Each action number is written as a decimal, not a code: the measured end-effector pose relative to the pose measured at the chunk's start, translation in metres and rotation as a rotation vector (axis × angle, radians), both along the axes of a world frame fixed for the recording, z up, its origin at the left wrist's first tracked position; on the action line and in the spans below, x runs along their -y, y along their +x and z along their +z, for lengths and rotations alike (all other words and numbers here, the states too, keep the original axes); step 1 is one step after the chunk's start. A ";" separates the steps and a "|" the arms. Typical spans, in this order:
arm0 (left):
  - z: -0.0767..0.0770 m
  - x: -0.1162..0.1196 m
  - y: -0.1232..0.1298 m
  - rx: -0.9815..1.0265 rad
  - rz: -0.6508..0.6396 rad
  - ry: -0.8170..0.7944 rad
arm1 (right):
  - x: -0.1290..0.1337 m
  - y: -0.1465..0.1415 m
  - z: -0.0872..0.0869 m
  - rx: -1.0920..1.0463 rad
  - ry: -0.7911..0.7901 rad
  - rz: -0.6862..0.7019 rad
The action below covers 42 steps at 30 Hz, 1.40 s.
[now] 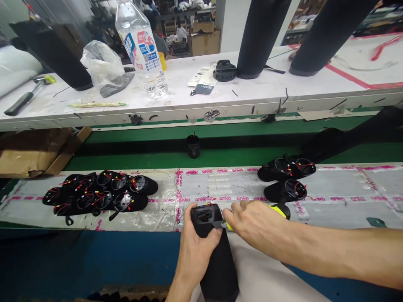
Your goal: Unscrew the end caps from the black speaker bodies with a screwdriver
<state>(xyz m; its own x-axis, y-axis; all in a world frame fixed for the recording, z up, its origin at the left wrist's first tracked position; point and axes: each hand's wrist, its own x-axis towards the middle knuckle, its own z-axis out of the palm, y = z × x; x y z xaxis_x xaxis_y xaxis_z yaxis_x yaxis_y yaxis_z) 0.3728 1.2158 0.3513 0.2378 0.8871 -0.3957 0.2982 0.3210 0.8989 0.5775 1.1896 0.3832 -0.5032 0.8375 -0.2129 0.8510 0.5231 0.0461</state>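
A black cloth-covered cylinder (pixel 219 268) with a dark plastic end rests against the person's lap, tilted toward the bench. My left hand (pixel 197 247) is wrapped round its upper part, thumb near the edge of the plastic end. In my right hand (pixel 258 224) is a yellow and black tool (pixel 281 210), its front end touching the cylinder's right edge. Thin red and yellow wires show at the top of the plastic end. The tool's tip is too small to make out.
Black cylinders with wired ends (pixel 103 193) lie in rows at left; several more (pixel 286 191) lie at right. A small black part (pixel 193 147) sits on the green belt. The white shelf (pixel 179 90) holds a bottle (pixel 141 50), a hammer (pixel 28 96) and tall black cylinders (pixel 260 37).
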 end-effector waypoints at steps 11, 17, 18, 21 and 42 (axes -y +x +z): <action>-0.004 0.003 -0.007 0.213 0.247 -0.074 | -0.011 0.037 0.019 -0.587 -0.242 -0.449; -0.022 0.004 -0.015 0.512 0.369 -0.335 | 0.005 0.020 0.000 -0.638 -0.421 -0.566; -0.025 0.004 -0.016 0.581 0.386 -0.383 | 0.006 0.017 0.001 -0.669 -0.451 -0.592; -0.034 0.005 -0.017 0.802 0.383 -0.478 | 0.009 0.007 0.001 -0.781 -0.587 -0.641; -0.028 0.014 -0.016 0.836 0.484 -0.428 | 0.021 -0.034 -0.005 -0.930 -0.609 -0.757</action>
